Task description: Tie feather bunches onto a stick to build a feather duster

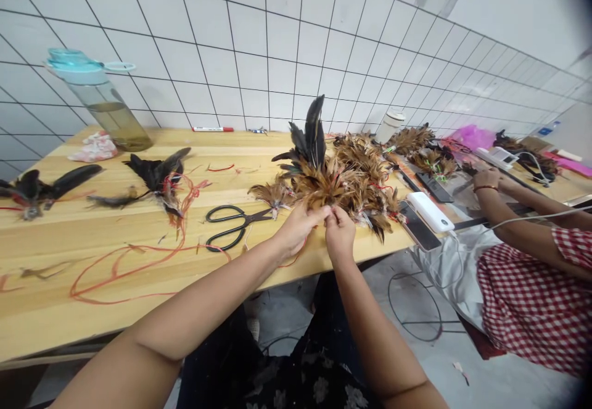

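A fluffy bunch of shiny brown feathers [326,185] is at the middle of the scene, over the near part of the pale yellow wooden tabletop [41,313]. Tall, dark black feathers [315,137] stand up at its far side; I cannot tell if they belong to the same bunch. The left hand [300,229] and the right hand [341,231] meet at its near end. The fingers of both hands look closed, pinching the bottom of the bunch, but the tiny bit between the tips is hidden.

To do this well, I think one hand should pinch low and firm so no feathers slip, while the other works gently. The soft tips could bend or snap if squeezed.

Just left lie a small brown feather tuft [272,193] and black metal scissors [250,218], which should be easy to reach. A big heap of brown feathers [367,159] sits just right. Farther left, tangled thin red string [186,196] lies by a black feather bunch [150,171]; keeping that string away from the hands would help stop snags.
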The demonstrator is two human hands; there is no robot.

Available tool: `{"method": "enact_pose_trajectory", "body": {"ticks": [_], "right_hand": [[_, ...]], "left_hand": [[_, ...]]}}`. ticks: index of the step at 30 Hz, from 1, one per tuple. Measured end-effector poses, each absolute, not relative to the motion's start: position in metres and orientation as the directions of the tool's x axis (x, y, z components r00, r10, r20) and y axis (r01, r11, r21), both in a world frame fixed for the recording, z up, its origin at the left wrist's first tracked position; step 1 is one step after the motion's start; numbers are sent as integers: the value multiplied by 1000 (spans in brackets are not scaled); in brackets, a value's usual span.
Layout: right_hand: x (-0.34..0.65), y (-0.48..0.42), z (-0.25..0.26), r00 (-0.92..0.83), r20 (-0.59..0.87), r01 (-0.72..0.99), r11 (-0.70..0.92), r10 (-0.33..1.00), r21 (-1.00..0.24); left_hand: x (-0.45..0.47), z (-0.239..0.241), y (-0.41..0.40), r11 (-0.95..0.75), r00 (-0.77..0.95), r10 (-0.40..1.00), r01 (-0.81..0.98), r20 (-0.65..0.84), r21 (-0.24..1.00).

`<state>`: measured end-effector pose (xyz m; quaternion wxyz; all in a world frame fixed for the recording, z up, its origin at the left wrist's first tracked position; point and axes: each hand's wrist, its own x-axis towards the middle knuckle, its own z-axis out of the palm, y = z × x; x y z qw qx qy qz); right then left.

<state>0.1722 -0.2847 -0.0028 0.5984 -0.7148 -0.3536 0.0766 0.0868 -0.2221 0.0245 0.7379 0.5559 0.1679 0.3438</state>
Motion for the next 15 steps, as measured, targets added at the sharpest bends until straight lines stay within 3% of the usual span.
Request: {"method": "enact_pose_trajectory", "body": {"ticks": [3,8,11,15], "right_hand": [[162,-288,-7,722,367,516,-104,586,-850],[149,-287,-9,711,428,640,-260,558,-723],[148,-285,-8,708,452,635,-208,544,-744],[154,-287,-3,720,397,521,-66,569,-851]], "left_hand": [[88,20,-220,-57,702,675,-256,226,965],[81,17,-214,-404,647,709,44,282,913],[78,18,-216,-371,656,716,65,241,926],[79,17,-217,-259,677,701,-51,224,965]]}}
